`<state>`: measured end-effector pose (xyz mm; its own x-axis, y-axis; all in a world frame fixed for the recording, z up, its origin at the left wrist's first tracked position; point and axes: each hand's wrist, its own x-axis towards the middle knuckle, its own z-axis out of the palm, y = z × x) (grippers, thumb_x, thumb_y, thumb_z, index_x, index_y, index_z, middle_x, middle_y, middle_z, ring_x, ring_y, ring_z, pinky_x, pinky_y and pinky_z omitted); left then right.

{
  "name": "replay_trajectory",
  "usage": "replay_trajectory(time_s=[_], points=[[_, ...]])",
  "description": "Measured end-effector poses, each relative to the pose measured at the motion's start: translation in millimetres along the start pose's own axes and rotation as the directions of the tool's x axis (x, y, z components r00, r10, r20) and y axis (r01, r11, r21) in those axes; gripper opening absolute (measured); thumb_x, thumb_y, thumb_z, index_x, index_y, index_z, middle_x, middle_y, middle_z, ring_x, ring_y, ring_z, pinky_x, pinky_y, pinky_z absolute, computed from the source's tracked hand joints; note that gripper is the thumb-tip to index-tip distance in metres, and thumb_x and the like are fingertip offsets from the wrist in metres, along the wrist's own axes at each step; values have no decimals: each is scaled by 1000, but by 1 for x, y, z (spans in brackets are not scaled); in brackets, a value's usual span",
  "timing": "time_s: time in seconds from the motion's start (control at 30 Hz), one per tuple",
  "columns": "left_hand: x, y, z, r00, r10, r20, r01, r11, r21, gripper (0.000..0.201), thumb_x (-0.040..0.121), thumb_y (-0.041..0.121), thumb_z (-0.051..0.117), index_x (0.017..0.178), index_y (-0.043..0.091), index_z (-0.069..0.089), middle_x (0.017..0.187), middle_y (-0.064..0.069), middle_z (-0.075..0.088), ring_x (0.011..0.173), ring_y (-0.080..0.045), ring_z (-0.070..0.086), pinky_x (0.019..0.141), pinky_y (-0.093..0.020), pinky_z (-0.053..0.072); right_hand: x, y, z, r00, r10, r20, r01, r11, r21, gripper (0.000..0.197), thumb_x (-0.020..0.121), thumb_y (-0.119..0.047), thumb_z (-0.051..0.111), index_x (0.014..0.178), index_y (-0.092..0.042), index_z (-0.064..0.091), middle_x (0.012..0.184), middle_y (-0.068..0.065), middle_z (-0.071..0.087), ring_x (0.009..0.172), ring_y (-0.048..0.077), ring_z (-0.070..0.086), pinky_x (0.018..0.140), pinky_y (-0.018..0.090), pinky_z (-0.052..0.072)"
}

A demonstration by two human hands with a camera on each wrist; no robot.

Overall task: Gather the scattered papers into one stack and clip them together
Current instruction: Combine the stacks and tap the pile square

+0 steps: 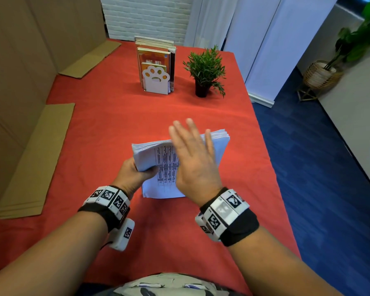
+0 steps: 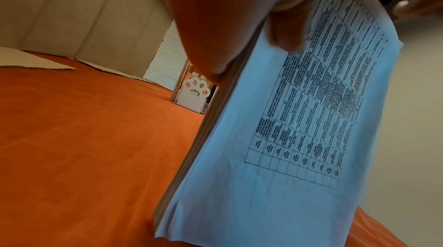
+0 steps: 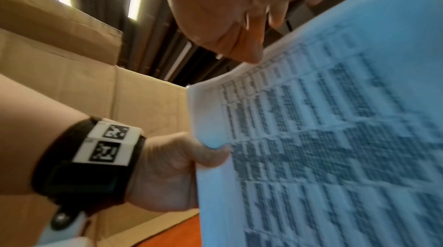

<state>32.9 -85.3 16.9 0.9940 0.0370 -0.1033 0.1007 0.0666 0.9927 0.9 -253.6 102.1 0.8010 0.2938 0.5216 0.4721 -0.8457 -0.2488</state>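
A thick stack of white papers point(image 1: 165, 167) with a printed table on the top sheet stands tilted on its near edge on the red tablecloth point(image 1: 107, 124). My left hand point(image 1: 132, 171) grips the stack's left edge, thumb on the printed face point(image 2: 287, 29). My right hand point(image 1: 192, 154) is flat with straight fingers over the stack's front face, toward its right side. In the right wrist view the paper stack point(image 3: 335, 137) fills the right half, and my left hand point(image 3: 177, 164) holds its edge. No clip is visible.
A paw-shaped bookend with books point(image 1: 156, 69) and a small potted plant point(image 1: 205, 71) stand at the table's far end. Flattened cardboard point(image 1: 32, 159) lies along the left edge before a cardboard wall. The table's right edge drops to blue carpet point(image 1: 320, 167).
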Motion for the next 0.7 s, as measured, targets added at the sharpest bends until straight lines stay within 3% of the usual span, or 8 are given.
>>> replay_trajectory(time_s=[0.1, 0.2, 0.37, 0.5, 0.57, 0.6, 0.67, 0.7], points=[[-3, 2, 0, 1000, 20, 15, -19, 999, -40, 39, 64, -6, 72, 91, 22, 71, 96, -1, 74, 93, -14, 67, 85, -34, 53, 4, -15, 9, 975, -101, 196, 117, 991, -71, 80, 69, -10, 36, 148, -10, 24, 158, 5, 23, 147, 23, 16, 117, 55, 5], [-5, 3, 0, 999, 35, 25, -34, 998, -56, 41, 63, -4, 73, 90, 27, 73, 96, 3, 75, 96, -13, 68, 85, -30, 55, 5, -18, 15, 948, -142, 286, 191, 969, -153, 81, 69, -9, 33, 149, -7, 21, 158, 7, 20, 147, 25, 16, 116, 58, 5], [-3, -1, 1, 999, 25, -34, -24, 999, 27, 35, 79, -10, 65, 84, 24, 70, 83, 9, 73, 82, -4, 66, 81, -28, 50, 5, 7, 9, 972, -51, 231, 107, 966, -235, 72, 75, -9, 28, 147, -11, 29, 153, 5, 35, 142, 26, 31, 113, 62, 10], [-2, -3, 3, 999, 16, -50, -13, 999, 49, 30, 80, -9, 63, 82, 20, 68, 69, 18, 72, 68, 4, 64, 71, -20, 53, 3, 51, -6, 986, 109, 125, -65, 949, -308, 65, 75, -13, 54, 137, -27, 40, 121, -1, 57, 123, 24, 48, 110, 64, 17], [-2, -3, 2, 999, 24, -48, -22, 999, 50, 30, 80, -10, 63, 81, 20, 67, 68, 18, 72, 67, 5, 64, 68, -16, 54, -1, 76, -8, 976, 215, 26, -211, 971, -112, 50, 77, -16, 58, 125, -23, 51, 111, 1, 57, 110, 21, 51, 109, 55, 29], [-2, -2, 2, 998, 29, -50, -26, 998, 52, 30, 80, -11, 63, 81, 19, 67, 67, 19, 72, 66, 5, 64, 67, -15, 54, -4, 87, -8, 955, 295, 22, -295, 946, 131, 46, 77, -11, 59, 122, -21, 53, 109, 1, 56, 105, 18, 51, 105, 46, 37], [-2, -3, 2, 997, 30, -64, -27, 998, 50, 28, 79, -11, 63, 79, 17, 67, 65, 17, 71, 64, 4, 63, 67, -17, 53, -12, 95, -5, 878, 456, 144, -445, 670, 595, 50, 74, -3, 59, 118, -24, 49, 108, -3, 55, 97, 10, 52, 92, 31, 43], [-3, -3, 3, 997, 27, -71, -24, 999, 47, 28, 79, -11, 64, 79, 17, 67, 65, 17, 71, 64, 4, 63, 67, -18, 53, -15, 94, -1, 838, 498, 223, -494, 518, 699, 52, 72, -3, 58, 116, -26, 46, 106, -5, 55, 95, 8, 53, 89, 28, 43]])
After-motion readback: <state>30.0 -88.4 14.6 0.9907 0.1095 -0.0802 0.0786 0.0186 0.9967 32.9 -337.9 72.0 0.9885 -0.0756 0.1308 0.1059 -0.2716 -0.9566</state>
